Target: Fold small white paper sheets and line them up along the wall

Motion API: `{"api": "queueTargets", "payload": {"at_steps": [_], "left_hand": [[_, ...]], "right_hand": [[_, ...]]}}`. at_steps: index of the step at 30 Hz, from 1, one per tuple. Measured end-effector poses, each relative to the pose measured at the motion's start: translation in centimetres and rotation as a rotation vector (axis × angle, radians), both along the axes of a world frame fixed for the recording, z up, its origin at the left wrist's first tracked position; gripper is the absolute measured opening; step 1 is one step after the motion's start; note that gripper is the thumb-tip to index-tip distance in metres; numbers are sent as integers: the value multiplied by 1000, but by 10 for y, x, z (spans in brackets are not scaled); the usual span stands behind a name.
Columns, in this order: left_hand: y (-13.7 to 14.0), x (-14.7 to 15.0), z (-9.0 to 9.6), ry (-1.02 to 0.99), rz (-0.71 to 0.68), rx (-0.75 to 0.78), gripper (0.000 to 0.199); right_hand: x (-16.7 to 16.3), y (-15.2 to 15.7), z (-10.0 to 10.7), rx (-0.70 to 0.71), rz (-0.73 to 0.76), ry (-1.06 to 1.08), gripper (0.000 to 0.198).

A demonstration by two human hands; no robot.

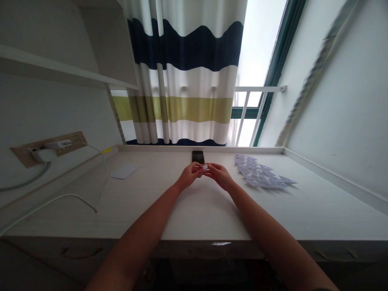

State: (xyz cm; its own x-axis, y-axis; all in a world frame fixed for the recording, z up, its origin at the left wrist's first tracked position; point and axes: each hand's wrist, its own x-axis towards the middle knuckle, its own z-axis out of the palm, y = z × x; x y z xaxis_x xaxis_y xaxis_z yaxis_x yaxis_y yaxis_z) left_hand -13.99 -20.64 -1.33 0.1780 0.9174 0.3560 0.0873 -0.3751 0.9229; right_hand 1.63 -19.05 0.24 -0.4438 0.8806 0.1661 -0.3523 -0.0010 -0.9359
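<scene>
Both of my hands meet over the middle of the desk around a small folded piece of white paper [205,166]. My left hand [191,173] pinches it from the left, and my right hand [218,173] pinches it from the right. The fingers partly cover the paper, so its full shape is hidden. Just behind my hands lies a dark phone [198,156], its lower end partly covered by my fingers. To the right, many folded pointed paper pieces [262,173] lie in overlapping rows. A flat stack of white paper [125,171] rests on the left.
The white desk [136,214] has a raised rim at the back and drawers below its front edge. A white cable [104,169] runs from the wall socket [50,149] onto the desk's left side. A striped curtain [194,81] hangs behind, and a shelf juts out at upper left.
</scene>
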Motion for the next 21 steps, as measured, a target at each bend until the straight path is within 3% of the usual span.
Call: {"api": "queueTargets", "payload": {"at_steps": [5,9,13,21], "left_hand": [[-2,1,3,-29,4,-48,29],[-4,1,4,-22,107,-31,24],[-4,0,3,151,234,23,19],[0,-1,0,357,303,84,20]], "right_hand": [[1,3,-2,17,14,1,29],[1,6,-5,25,-18,-49,23],[0,10,-10,97,-93,-209,16],[-8,12,-18,314,-140,-406,13]]}}
